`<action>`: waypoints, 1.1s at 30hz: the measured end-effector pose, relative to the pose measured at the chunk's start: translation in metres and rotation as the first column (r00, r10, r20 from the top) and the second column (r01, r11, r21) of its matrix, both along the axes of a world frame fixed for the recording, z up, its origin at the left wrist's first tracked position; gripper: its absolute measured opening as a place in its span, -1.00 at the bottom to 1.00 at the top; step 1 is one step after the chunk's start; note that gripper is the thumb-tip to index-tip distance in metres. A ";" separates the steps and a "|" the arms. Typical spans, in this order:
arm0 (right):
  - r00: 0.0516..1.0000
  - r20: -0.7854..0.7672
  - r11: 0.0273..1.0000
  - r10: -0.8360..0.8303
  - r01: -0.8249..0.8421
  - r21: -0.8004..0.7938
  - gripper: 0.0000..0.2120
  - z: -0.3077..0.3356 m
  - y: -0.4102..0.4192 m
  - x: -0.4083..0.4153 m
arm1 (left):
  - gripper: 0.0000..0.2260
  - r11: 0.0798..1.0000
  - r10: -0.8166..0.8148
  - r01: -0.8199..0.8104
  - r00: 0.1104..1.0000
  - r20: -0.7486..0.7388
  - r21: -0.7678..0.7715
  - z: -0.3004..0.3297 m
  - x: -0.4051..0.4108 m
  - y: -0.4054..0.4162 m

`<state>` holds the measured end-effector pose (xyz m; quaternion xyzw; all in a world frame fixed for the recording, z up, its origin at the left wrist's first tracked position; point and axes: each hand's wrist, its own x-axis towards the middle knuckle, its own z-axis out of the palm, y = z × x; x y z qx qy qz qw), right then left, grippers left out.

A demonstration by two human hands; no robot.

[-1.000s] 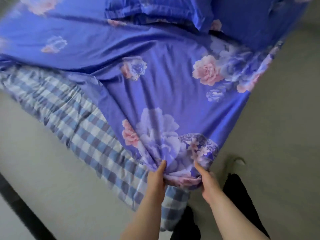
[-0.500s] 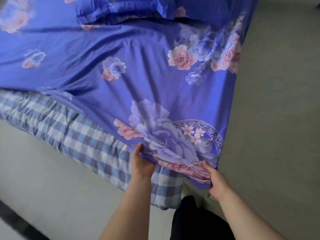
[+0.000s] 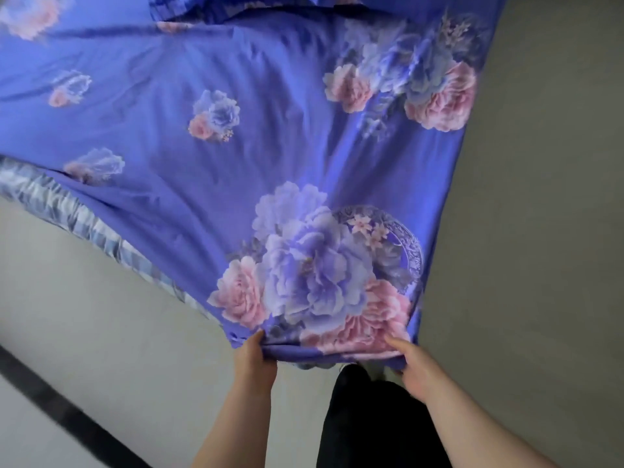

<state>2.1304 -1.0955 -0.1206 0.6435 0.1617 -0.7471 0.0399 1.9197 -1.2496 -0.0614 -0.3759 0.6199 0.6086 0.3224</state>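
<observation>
Left hand (image 3: 255,359) and right hand (image 3: 413,364), each pinching the floral sheet's (image 3: 236,184) near hem, should pull evenly outward, drawing it smooth over the checked mattress (image 3: 101,231) beneath.

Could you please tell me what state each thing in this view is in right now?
blue floral sheet: spread over the bed, creased, near edge lifted and stretched between both hands.
checked bedding: under the sheet, uncovered only in a strip along the left side.
left hand: grips the sheet's near edge, thumb on top.
right hand: grips the sheet's near edge by the corner, thumb on top.
</observation>
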 end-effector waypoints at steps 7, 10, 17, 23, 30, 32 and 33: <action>0.964 0.255 0.989 0.068 -0.100 0.111 -0.69 -0.051 -0.024 0.016 | -0.77 0.993 0.073 -0.064 0.994 0.084 -0.100 -0.009 0.033 0.015; 0.908 0.367 0.949 0.203 -0.275 0.156 -0.50 -0.097 -0.034 0.030 | -0.77 0.987 0.097 -0.083 0.991 0.094 -0.139 -0.016 0.042 0.015; 0.914 0.384 0.956 0.130 -0.218 0.196 -0.33 -0.028 -0.022 0.027 | -0.73 0.950 -0.040 0.117 0.965 0.258 -0.289 -0.011 0.067 0.003; 0.900 0.417 0.970 0.128 -0.202 0.138 -0.45 -0.032 -0.024 0.057 | -0.59 0.910 -0.124 0.243 0.933 0.338 -0.337 -0.013 0.076 -0.004; 0.911 0.397 0.963 0.112 -0.198 0.182 -0.47 -0.043 -0.044 0.074 | -0.52 0.902 -0.105 0.237 0.931 0.350 -0.361 -0.015 0.095 -0.009; 0.916 0.350 0.940 0.196 -0.277 0.198 -0.62 -0.040 -0.052 0.080 | -0.53 0.899 -0.104 0.239 0.931 0.350 -0.368 -0.020 0.102 -0.016; 0.907 0.328 0.920 0.263 -0.338 0.196 -0.68 -0.040 -0.058 0.084 | -0.54 0.897 -0.111 0.247 0.929 0.354 -0.367 -0.022 0.105 -0.020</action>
